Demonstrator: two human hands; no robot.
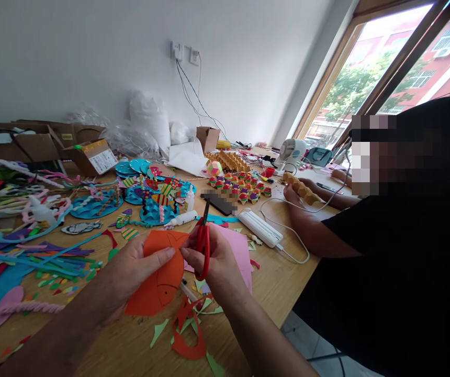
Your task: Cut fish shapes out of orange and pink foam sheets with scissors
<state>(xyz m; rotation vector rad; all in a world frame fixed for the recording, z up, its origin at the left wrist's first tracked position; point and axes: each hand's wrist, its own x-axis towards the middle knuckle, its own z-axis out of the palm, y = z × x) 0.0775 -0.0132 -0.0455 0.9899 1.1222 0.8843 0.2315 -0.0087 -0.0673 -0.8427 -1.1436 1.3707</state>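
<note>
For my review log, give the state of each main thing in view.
Left hand: grip closed on orange paper.
Right hand: grip closed on red scissors.
Orange paper: held, dark outlines drawn on it.
Red scissors: blades up, apparently shut.
White bottle beyond the paper: lying on its side.
Black phone: lying flat.
Power strip: cable plugged into one end.
Wall plug: inserted.
White fan: running or not, cannot tell.
Curved orange scrap: cut loose.

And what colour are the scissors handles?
Red; the scissors handles show best in the head view, in the right hand.
</note>
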